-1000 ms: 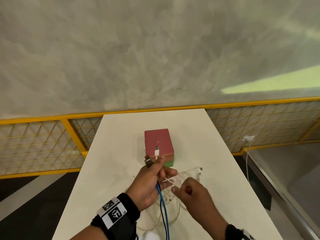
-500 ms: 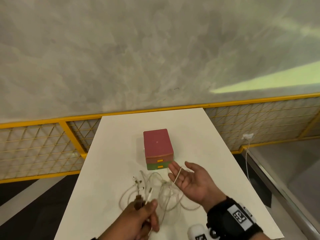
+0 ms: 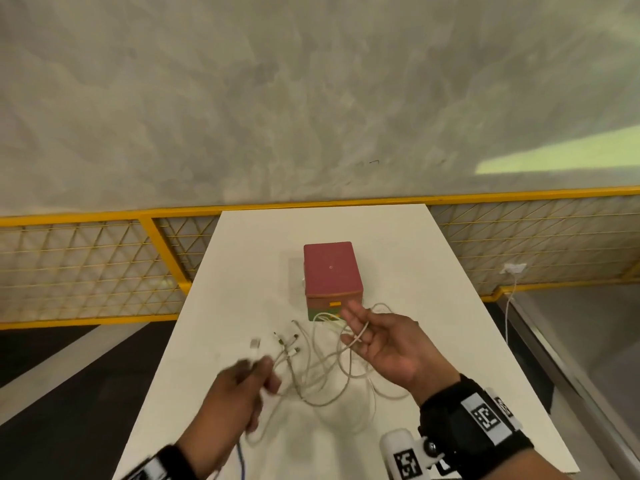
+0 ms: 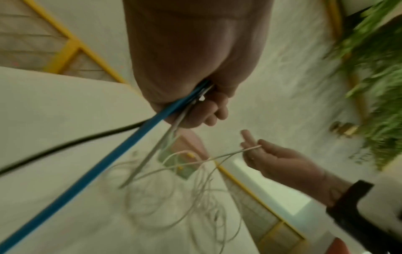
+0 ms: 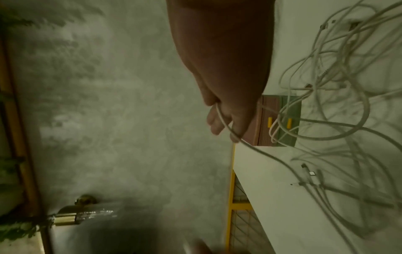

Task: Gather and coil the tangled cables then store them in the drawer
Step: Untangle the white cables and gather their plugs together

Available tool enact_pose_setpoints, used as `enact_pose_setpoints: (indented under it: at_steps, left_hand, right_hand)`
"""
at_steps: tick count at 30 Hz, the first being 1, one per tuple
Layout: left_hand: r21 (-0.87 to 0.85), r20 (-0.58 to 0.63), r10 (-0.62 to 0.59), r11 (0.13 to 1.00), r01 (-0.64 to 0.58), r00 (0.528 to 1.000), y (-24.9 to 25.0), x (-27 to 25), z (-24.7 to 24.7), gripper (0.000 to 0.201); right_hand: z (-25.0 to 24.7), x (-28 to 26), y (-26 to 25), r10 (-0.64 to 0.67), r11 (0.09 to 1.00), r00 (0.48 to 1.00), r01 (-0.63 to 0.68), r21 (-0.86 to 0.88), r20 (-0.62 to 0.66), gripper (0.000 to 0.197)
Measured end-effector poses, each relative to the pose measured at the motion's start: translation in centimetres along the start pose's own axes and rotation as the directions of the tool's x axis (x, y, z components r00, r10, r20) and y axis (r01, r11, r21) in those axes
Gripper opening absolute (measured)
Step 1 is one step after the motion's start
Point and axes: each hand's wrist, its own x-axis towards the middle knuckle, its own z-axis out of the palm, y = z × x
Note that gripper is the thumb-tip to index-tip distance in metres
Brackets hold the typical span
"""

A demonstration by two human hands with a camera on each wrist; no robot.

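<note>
- Left hand (image 3: 239,393), nearest: fingers (image 4: 208,110) curled round a bundle of cable ends, a thick blue cable (image 4: 91,173) among them, running back toward the wrist.
- Right hand (image 3: 384,344): palm up, fingers loosely bent, one thin white cable (image 3: 356,336) draped across them.
- Tangled thin white cables (image 3: 322,372): loose loops on the white worktop (image 3: 433,271) between the hands, plug ends pointing away.
- Small red-topped drawer box (image 3: 330,268): just beyond, both drawers closed.

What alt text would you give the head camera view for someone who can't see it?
Two hands untangle white cables on a white table: the left hand grips a bundle of cable ends, the right hand, palm up, has one cable across its fingers. Behind them stands a small red drawer box, shut.
</note>
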Motion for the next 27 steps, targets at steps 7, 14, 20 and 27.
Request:
enact_pose_setpoints:
  at_steps: [7, 14, 20, 27]
  left_hand:
    - [0.14, 0.091, 0.363, 0.917, -0.373, 0.927, 4.6, 1.3, 6.8, 0.004]
    - [0.163, 0.34, 0.27, 0.926, -0.339, 0.901, 2.1, -0.2, 6.3, 0.02]
    - [0.622, 0.494, -0.047, 0.717, -0.315, 0.868, 0.1, -4.2, 1.9, 0.012]
    - [0.365, 0.403, 0.065, 0.903, -0.225, 0.913, -0.4, -1.6, -0.9, 0.05]
  right_hand:
    - [1.5, -1.4, 3.3, 0.108, 0.991, 0.978, -0.093, -0.095, 0.18, 0.022]
    - [0.9, -0.5, 2.9, 0.188, 0.978, 0.979, -0.179, -0.112, 0.079, 0.025]
    - [-0.9, 1.5, 1.5, 0.152, 0.984, 0.986, -0.157, -0.082, -0.069, 0.018]
    - [-1.5, 1.5, 3.5, 0.143, 0.974, 0.986, -0.155, -0.165, -0.083, 0.017]
